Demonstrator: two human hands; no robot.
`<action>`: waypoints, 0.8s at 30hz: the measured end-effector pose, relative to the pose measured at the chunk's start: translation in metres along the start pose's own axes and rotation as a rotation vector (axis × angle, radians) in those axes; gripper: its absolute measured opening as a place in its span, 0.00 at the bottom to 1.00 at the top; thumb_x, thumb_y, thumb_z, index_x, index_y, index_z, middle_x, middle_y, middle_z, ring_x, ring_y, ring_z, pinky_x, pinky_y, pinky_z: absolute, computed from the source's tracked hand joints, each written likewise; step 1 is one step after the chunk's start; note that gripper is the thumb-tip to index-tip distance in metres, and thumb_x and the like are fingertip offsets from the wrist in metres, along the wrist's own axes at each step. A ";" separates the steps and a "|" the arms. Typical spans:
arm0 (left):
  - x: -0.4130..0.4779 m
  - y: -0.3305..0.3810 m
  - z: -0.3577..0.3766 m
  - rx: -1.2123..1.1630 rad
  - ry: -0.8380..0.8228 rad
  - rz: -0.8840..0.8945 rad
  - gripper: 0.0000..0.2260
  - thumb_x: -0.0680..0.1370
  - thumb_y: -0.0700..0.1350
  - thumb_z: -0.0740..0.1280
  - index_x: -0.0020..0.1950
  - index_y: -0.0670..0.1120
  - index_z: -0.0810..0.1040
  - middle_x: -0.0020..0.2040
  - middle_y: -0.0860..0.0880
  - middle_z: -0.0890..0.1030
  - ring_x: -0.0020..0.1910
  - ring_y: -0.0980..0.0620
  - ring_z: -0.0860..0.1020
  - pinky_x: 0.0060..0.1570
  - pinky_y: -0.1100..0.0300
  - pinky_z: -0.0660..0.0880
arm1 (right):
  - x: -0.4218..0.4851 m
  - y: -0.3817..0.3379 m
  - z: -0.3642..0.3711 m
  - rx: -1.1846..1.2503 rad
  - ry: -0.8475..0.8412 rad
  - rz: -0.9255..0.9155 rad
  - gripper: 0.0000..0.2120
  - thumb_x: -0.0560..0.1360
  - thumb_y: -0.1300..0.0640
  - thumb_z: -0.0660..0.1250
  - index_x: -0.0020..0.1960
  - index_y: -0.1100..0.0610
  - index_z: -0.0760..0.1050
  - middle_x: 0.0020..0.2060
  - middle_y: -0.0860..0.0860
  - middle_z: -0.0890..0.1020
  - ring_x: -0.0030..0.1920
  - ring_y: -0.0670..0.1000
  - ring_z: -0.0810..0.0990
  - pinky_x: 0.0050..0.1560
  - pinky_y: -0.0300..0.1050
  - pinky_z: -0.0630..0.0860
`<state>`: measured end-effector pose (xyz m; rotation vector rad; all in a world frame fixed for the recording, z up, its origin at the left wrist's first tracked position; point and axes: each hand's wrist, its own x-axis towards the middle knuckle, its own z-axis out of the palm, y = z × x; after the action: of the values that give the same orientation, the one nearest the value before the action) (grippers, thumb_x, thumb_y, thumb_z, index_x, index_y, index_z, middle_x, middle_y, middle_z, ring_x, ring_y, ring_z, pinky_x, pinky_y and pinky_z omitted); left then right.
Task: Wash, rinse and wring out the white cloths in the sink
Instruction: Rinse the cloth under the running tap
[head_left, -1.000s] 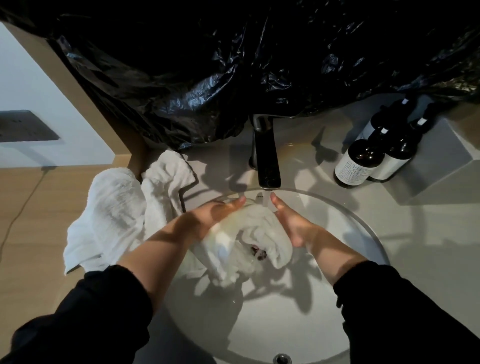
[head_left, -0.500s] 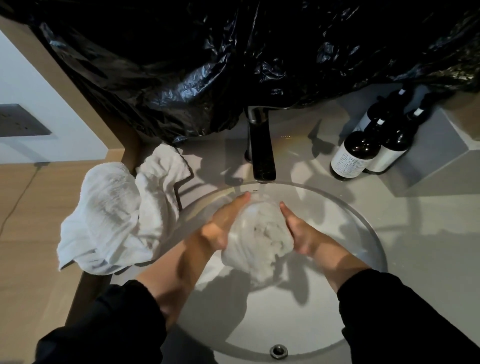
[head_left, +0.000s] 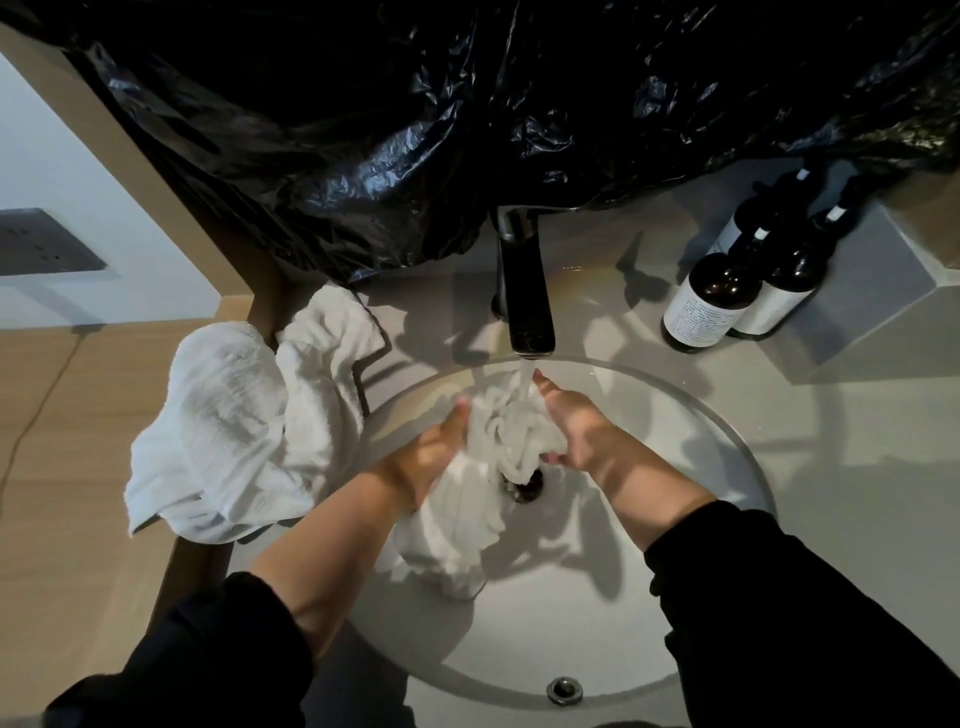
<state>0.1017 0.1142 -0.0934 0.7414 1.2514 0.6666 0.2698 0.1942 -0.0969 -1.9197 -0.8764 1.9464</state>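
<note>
Under the running tap (head_left: 524, 296), the left hand (head_left: 434, 457) and right hand (head_left: 576, 436) squeeze a wet white cloth (head_left: 498, 447) between them over the sink (head_left: 717, 447), more cloths (head_left: 234, 431) heaped left of them on the desk (head_left: 857, 467).

One head-worn wide-angle view only. It looked steeply down from close above the sink (head_left: 727, 441), facing the faucet (head_left: 524, 296) and back wall; forearms entered from the bottom edge. No second view to overlap.
</note>
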 end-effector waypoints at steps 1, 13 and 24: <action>0.000 0.000 -0.001 -0.021 -0.021 -0.019 0.34 0.70 0.74 0.57 0.68 0.55 0.73 0.66 0.57 0.75 0.68 0.58 0.70 0.71 0.59 0.62 | -0.004 0.001 -0.005 0.050 -0.092 0.050 0.26 0.75 0.32 0.56 0.49 0.54 0.76 0.38 0.51 0.81 0.37 0.51 0.80 0.36 0.45 0.75; 0.009 0.007 0.022 0.003 0.004 -0.045 0.15 0.82 0.51 0.60 0.61 0.44 0.77 0.56 0.52 0.80 0.59 0.52 0.77 0.59 0.61 0.71 | -0.006 0.015 0.007 -0.174 0.284 -0.460 0.15 0.76 0.45 0.65 0.38 0.54 0.73 0.30 0.48 0.78 0.32 0.50 0.77 0.28 0.37 0.69; 0.016 0.003 0.024 -0.136 -0.025 -0.112 0.17 0.83 0.45 0.54 0.48 0.39 0.80 0.42 0.42 0.83 0.38 0.52 0.80 0.41 0.64 0.77 | 0.005 0.044 0.015 0.415 -0.166 -0.365 0.14 0.76 0.47 0.67 0.54 0.56 0.74 0.50 0.60 0.82 0.50 0.60 0.82 0.52 0.57 0.78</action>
<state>0.1280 0.1252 -0.0965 0.5612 1.2026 0.6417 0.2645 0.1596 -0.1274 -1.2834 -0.7292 1.8964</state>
